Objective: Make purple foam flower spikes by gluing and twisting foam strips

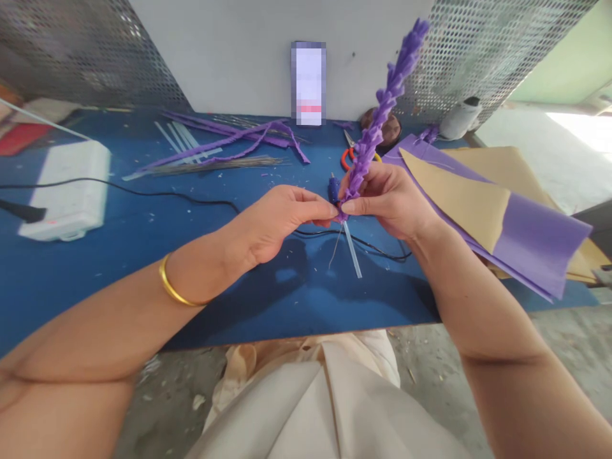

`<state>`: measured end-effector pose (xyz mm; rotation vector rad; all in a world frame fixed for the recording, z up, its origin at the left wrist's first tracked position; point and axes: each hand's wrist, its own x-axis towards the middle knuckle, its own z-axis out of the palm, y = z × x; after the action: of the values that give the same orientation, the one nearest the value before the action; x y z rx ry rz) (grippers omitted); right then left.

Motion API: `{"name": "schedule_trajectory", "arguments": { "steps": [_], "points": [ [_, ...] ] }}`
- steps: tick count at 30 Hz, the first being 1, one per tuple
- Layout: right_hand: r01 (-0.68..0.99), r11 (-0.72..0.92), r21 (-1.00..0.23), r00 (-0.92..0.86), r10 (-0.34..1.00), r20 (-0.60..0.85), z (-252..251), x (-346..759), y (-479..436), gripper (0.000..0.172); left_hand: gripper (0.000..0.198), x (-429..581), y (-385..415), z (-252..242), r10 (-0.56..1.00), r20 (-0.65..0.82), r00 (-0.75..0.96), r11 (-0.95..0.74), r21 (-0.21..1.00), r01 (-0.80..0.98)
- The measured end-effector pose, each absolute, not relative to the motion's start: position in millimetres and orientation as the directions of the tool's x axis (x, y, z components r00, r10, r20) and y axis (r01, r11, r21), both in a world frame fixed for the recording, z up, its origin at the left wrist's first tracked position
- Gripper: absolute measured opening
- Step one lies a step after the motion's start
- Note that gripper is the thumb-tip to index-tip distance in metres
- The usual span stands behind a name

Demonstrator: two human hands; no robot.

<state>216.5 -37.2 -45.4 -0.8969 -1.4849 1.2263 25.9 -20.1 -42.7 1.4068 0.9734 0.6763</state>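
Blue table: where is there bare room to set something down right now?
Two patches of the blue table look nearly bare: one between the white box, black cable and left forearm; another along the near edge, between left and right forearm, below the clear stick. Crowded: the back, with purple strips and wires; the right, under purple sheets.

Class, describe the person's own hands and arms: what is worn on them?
The left hand and right hand are ungloved. A thin, smooth, gold-coloured bangle circles the left forearm; the right forearm shows nothing worn. No sleeve shows on either arm.
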Motion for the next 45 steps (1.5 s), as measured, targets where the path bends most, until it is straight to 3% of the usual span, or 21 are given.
{"name": "schedule_trajectory", "arguments": {
  "steps": [9,16,28,35,45],
  "points": [
    [-0.019,0.194,-0.981,-0.198,0.961,0.194,-49,213,-37,0.021,0.013,26,-21,-45,0.878,-0.156,0.453,0.107,0.985,0.133],
    [0.035,0.247,-0.968,-0.053,0.968,0.245,-53,209,-34,0.021,0.012,28,-24,-47,0.916,-0.107,0.385,0.088,0.994,0.068],
    [0.172,0.288,-0.942,0.116,0.944,0.310,-70,193,-36,0.025,0.010,32,-24,-55,0.960,0.012,0.281,-0.071,0.977,0.202],
    [0.185,0.309,-0.933,0.065,0.943,0.325,-69,192,-38,0.023,0.006,33,-19,-56,0.957,-0.055,0.284,-0.004,0.979,0.202],
    [-0.043,0.248,-0.968,-0.186,0.950,0.252,-55,204,-36,0.017,0.005,29,-15,-54,0.910,-0.138,0.391,0.091,0.986,0.138]
  ]
}}
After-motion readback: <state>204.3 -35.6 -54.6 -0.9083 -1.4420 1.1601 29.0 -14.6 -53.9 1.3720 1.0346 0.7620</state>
